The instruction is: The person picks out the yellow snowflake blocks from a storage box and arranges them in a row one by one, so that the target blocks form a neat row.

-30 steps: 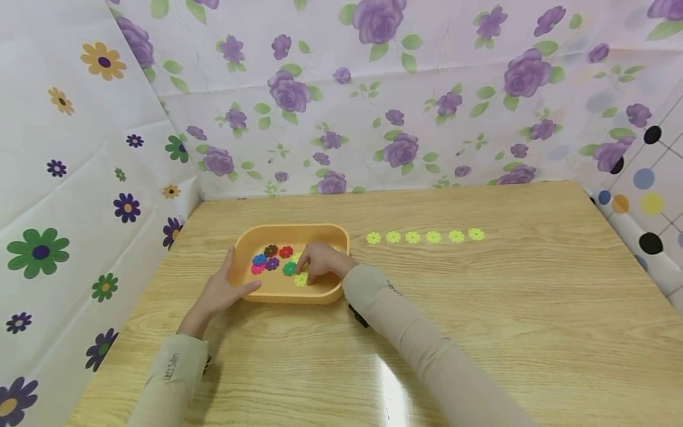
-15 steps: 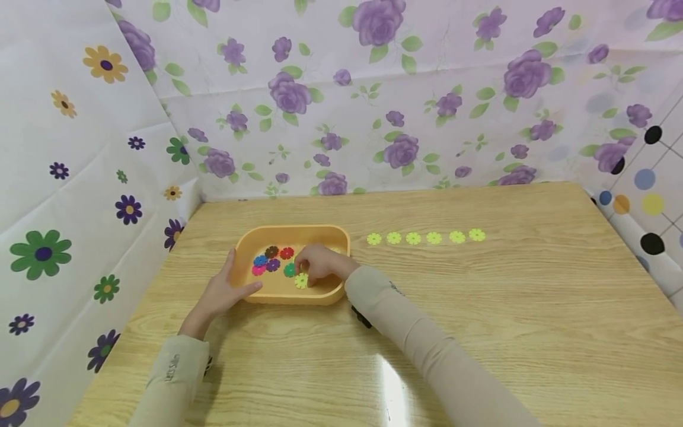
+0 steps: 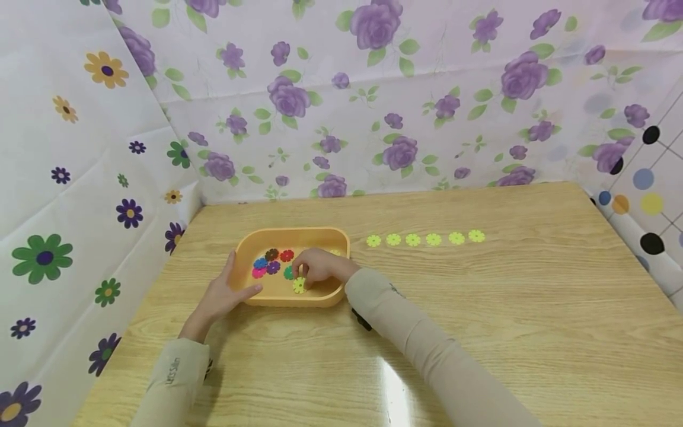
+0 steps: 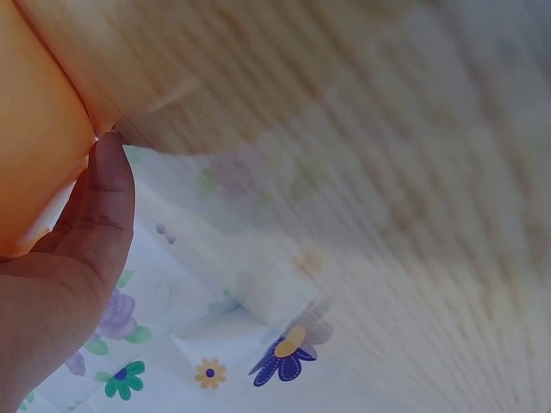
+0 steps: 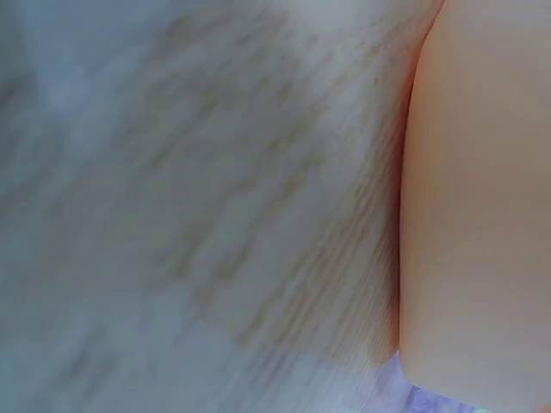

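A person's right hand is hanging inside an orange tray, its fingers curled down at a yellow flower-shaped piece; from where I am standing, I cannot tell whether they are pinching it. That piece is lying toward the tray's near side, with a green piece showing just behind it, partly hidden by the fingers. The left hand is gripping the tray's left end, its thumb lying over the near rim and its fingers along the outer wall. Farther left inside, a red piece, a brown piece, a purple piece, a blue piece and a pink piece are sitting in a loose cluster. To the right of the tray, six yellow pieces are forming a row, each apart from the next, on the wood-grain worktop. Two pale sleeves are crossing the worktop's near part. Beyond it, a sheet of purple roses is hanging as backdrop, while a white daisy-printed sheet is covering the left side.
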`<state>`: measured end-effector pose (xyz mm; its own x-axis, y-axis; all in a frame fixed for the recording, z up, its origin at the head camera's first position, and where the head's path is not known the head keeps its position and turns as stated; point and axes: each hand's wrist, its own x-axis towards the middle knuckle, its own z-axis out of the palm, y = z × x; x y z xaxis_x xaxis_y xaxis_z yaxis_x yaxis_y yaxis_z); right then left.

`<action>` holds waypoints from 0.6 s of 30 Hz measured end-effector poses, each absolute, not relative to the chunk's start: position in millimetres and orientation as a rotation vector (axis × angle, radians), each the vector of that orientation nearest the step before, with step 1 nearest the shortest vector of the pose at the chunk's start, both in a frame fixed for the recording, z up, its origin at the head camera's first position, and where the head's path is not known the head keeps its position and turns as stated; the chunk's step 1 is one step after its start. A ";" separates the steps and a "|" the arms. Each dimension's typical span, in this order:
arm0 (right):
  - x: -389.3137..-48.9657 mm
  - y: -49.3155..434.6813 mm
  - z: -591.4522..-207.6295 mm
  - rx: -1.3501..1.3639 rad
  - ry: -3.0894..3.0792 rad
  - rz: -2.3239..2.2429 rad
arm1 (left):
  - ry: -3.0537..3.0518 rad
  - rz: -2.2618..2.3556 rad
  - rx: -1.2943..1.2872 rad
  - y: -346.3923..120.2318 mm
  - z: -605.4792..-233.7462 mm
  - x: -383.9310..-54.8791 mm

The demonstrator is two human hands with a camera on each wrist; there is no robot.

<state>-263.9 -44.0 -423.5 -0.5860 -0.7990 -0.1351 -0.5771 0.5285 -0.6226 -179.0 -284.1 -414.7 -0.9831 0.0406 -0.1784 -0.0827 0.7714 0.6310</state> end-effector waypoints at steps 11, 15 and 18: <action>-269.5 -43.4 -427.8 -1.002 2.243 -1.076 | 2.786 0.983 -0.048 -283.2 -414.7 -177.6; -269.7 -42.2 -425.5 -0.941 2.184 -1.205 | 2.796 0.988 -0.039 -283.1 -415.3 -177.5; -269.2 -41.1 -422.9 -0.887 2.116 -1.312 | 2.802 0.995 -0.030 -282.7 -414.9 -177.6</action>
